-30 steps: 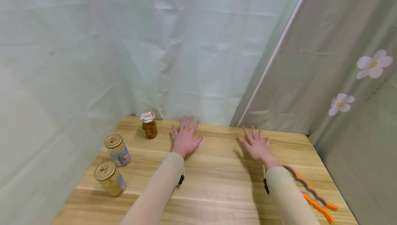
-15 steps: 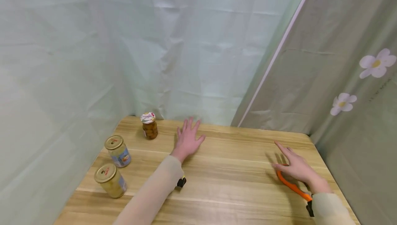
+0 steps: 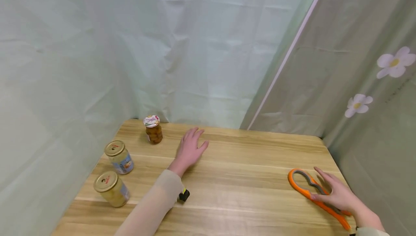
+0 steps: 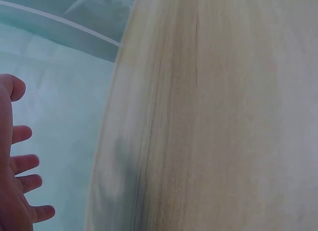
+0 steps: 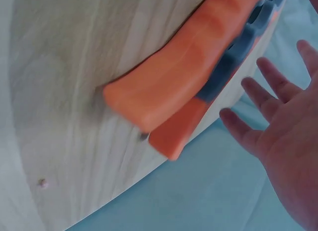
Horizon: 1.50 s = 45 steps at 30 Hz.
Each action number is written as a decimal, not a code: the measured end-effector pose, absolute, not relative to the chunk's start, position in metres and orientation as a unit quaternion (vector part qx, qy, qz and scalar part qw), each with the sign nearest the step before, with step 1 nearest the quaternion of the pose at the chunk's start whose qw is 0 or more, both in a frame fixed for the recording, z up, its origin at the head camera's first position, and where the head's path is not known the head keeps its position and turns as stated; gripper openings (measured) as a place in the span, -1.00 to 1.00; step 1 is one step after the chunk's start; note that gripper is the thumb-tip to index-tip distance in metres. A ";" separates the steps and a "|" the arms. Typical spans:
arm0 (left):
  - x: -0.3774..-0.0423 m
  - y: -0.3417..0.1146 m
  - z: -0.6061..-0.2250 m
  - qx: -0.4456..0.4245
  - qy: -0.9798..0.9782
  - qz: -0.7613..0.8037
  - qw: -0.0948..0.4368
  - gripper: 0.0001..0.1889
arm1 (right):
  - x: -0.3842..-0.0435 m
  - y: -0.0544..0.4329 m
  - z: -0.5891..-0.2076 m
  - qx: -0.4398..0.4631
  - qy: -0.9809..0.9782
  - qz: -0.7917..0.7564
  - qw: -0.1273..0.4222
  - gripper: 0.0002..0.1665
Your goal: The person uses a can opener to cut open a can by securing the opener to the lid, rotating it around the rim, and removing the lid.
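Note:
An orange jar opener (image 3: pixel 303 192) with wavy grey inner edges lies on the wooden table at the right. My right hand (image 3: pixel 340 195) is over its handles, thumb and fingers spread apart. In the right wrist view the opener's orange handle (image 5: pixel 169 67) lies beside that hand, and a gap shows between them. Toward the table's back edge is my left hand (image 3: pixel 189 149), fingers loosely extended and holding nothing. Nearest to it stands a small jar (image 3: pixel 154 134) with brown contents and a patterned white lid.
Two gold-lidded jars with pale contents, a rear jar (image 3: pixel 122 162) and a front jar (image 3: pixel 117 193), stand upright along the left side of the wooden table (image 3: pixel 234 185). A pale curtain (image 3: pixel 201 55) hangs behind the table and at both sides.
My right hand has moved right and toward me, from the back of the table to over the jar opener. My left hand has shifted slightly, its fingers less spread.

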State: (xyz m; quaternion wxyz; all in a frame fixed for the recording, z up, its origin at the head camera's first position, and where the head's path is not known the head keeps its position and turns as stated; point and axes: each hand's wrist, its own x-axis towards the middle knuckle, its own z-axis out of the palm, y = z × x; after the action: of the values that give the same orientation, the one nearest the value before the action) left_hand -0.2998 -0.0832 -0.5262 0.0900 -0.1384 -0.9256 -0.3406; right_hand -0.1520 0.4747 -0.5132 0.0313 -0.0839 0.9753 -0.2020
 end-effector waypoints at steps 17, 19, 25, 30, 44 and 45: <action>-0.271 -0.084 -0.527 -0.148 -0.873 -0.456 0.085 -0.46 | -0.123 0.497 -0.529 -0.085 0.979 -0.188 0.003 0.33; -0.267 -0.084 -0.529 -0.143 -0.867 -0.468 0.091 -0.46 | -0.121 0.500 -0.532 -0.084 0.980 -0.183 -0.001 0.30; -0.261 -0.084 -0.536 -0.145 -0.849 -0.495 0.114 -0.47 | -0.109 0.515 -0.534 -0.073 0.982 -0.172 0.012 0.16; -0.257 -0.087 -0.538 -0.136 -0.838 -0.515 0.124 -0.52 | -0.106 0.517 -0.531 -0.058 0.982 -0.172 0.059 -0.05; -0.257 -0.100 -0.530 -0.126 -0.826 -0.530 0.143 -0.54 | -0.100 0.512 -0.535 -0.012 0.982 -0.162 0.101 -0.21; -0.257 -0.101 -0.530 -0.126 -0.827 -0.530 0.140 -0.53 | -0.103 0.509 -0.535 -0.002 0.982 -0.157 0.106 -0.21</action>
State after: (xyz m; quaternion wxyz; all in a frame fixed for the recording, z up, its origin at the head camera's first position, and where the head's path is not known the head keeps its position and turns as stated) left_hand -0.2568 -0.1010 -0.5298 0.1404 -0.1256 -0.8270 -0.5297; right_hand -0.1026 0.5089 -0.5350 0.1057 -0.0018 0.9819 -0.1569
